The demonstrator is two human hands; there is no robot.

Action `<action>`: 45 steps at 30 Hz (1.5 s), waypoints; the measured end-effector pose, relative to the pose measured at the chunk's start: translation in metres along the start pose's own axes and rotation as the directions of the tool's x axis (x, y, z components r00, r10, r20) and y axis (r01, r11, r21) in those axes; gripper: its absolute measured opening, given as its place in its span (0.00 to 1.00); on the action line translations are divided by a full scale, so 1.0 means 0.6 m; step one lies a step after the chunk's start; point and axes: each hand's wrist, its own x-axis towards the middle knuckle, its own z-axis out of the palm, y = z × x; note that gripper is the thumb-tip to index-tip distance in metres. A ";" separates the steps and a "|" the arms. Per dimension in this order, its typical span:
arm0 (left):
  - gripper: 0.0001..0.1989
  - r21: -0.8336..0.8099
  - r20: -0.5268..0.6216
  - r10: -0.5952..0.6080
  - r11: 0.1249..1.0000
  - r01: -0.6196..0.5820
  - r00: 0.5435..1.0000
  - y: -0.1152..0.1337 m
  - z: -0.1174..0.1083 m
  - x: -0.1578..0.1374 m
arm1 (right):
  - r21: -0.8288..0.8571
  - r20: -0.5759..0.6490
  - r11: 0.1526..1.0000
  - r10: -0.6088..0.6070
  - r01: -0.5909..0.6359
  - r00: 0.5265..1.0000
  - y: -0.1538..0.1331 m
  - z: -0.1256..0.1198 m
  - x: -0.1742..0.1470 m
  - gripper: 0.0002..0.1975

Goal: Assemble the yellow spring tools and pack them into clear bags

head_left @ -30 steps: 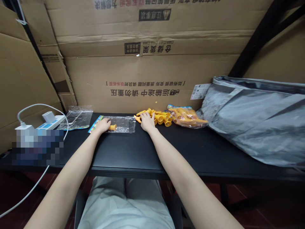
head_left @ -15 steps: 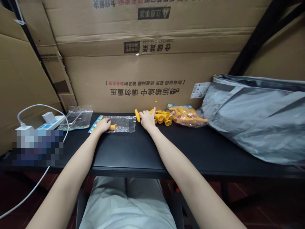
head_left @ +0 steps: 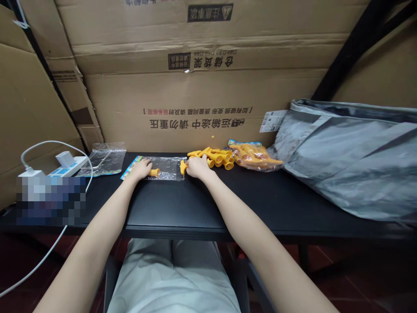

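Note:
My left hand (head_left: 140,168) is curled over a clear plastic bag (head_left: 169,164) with a colourful header, closed around a yellow plastic toy piece (head_left: 154,172) whose flared end sticks out to the right. Whether that piece lies in or on the bag, I cannot tell. At the bag's right end, my right hand (head_left: 197,167) grips another yellow toy piece (head_left: 183,167); its T-shaped end points left, and the fingers hide the rest. Just behind and right of this hand is a pile of similar yellow toy pieces (head_left: 219,158) with flared, cup-like ends.
A filled bag of yellow pieces (head_left: 256,156) lies right of the pile, beside a large grey fabric bag (head_left: 345,161). At left are another clear bag (head_left: 106,161), a power strip (head_left: 76,164) and a white cable (head_left: 54,243). Cardboard (head_left: 195,95) stands behind the black table (head_left: 176,208).
My right hand has moved slightly left and toward me, drawing a yellow toy piece from the pile to the bag's right end. My left hand stays in place.

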 end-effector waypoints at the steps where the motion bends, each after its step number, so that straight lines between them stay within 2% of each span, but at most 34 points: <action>1: 0.22 0.001 0.009 0.014 1.000 -0.014 1.000 0.001 0.002 0.001 | -0.005 0.008 1.000 -0.010 0.010 1.000 -0.002 0.000 0.000 0.14; 7: 0.24 -0.009 0.068 0.060 0.998 -0.059 0.996 0.015 0.015 0.005 | 0.065 0.053 0.992 -0.110 0.107 0.992 -0.018 0.008 -0.003 0.14; 10: 0.24 -0.024 0.068 0.049 0.999 -0.048 0.996 0.019 0.016 0.005 | 0.145 -0.028 0.973 -0.177 0.179 0.984 -0.023 0.019 -0.001 0.15; 13: 0.24 -0.034 0.040 0.048 0.998 -0.047 0.998 0.020 0.012 0.002 | 0.163 -0.133 0.972 -0.147 0.168 0.980 -0.021 0.022 0.003 0.17; 15: 0.23 -0.028 0.016 0.045 0.999 -0.045 0.999 0.021 0.010 0.000 | 0.113 -0.142 0.988 -0.086 0.103 0.986 -0.016 0.016 0.003 0.17; 17: 0.24 -0.017 0.003 0.034 0.999 -0.034 0.999 0.023 0.007 -0.002 | 0.046 -0.097 0.999 -0.008 0.012 0.995 -0.009 0.004 0.001 0.16; 21: 0.24 -0.011 0.004 0.019 1.000 -0.019 1.000 0.027 0.003 -0.005 | 0.001 0.100 0.994 0.105 -0.106 0.989 -0.001 -0.021 -0.006 0.20; 24: 0.24 -0.013 0.006 0.014 1.000 -0.013 1.000 0.030 0.001 -0.007 | 0.027 0.204 0.994 0.094 -0.102 0.974 0.003 -0.030 -0.010 0.22; 28: 0.25 -0.005 0.022 0.013 1.000 -0.013 1.000 0.032 -0.002 -0.008 | 0.087 0.279 0.995 0.025 -0.051 0.960 0.007 -0.031 -0.012 0.19; 31: 0.25 0.000 0.026 0.030 1.000 -0.030 0.999 0.030 0.000 -0.007 | 0.107 0.278 0.994 -0.013 -0.018 0.960 0.010 -0.027 -0.009 0.16; 34: 0.25 -0.002 0.018 0.061 0.998 -0.061 0.998 0.027 0.004 -0.004 | 0.198 0.147 0.980 -0.065 0.035 0.987 0.010 -0.017 -0.002 0.12; 37: 0.26 -0.003 0.043 0.077 0.997 -0.077 0.996 0.026 0.006 -0.002 | 0.338 -0.024 0.936 -0.098 0.101 0.995 0.003 0.008 0.008 0.11; 39: 0.27 -0.010 0.073 0.080 0.997 -0.079 0.994 0.028 0.004 -0.003 | 0.429 -0.083 0.899 -0.056 0.087 0.995 -0.005 0.030 0.016 0.11; 42: 0.28 -0.041 0.106 0.078 0.996 -0.074 0.991 0.031 0.001 -0.004 | 0.598 -0.080 0.802 0.049 0.009 0.996 -0.019 0.061 0.026 0.15; 45: 0.29 -0.107 0.116 0.066 0.993 -0.054 0.991 0.034 0.000 -0.004 | 0.774 -0.028 0.633 0.075 -0.026 0.997 -0.025 0.075 0.032 0.20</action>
